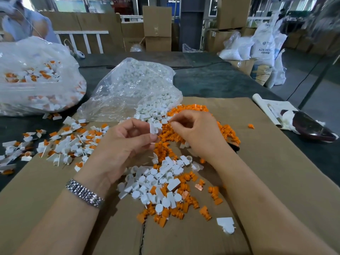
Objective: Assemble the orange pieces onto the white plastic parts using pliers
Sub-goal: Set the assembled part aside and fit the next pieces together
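I can read "ABS RESIN" in dark print on the white sack at the back right; smaller print under it is too blurred for me to make out. The paper sheet at the right edge of the worktop carries writing I cannot read.

Up front, my left hand has its fingers curled and pinches a white plastic part between thumb and fingertips, raised above the piles. It looks like a small round cup joined to a flat tab. My right hand hovers just beside it, fingers bunched with the tips pressed together near the part; whether they pinch anything I cannot tell. A metal watch band sits on the left wrist.

Below the hands, a brown cardboard sheet carries a heap of orange pieces, small ribbed plugs with flat heads, and a mixed pile of loose white parts near me. To the left lie assembled pieces, white with orange showing. A clear bag of white parts stands open behind the heap, and a second clear bag at far left holds white-and-orange pieces. I see no pliers in either hand.
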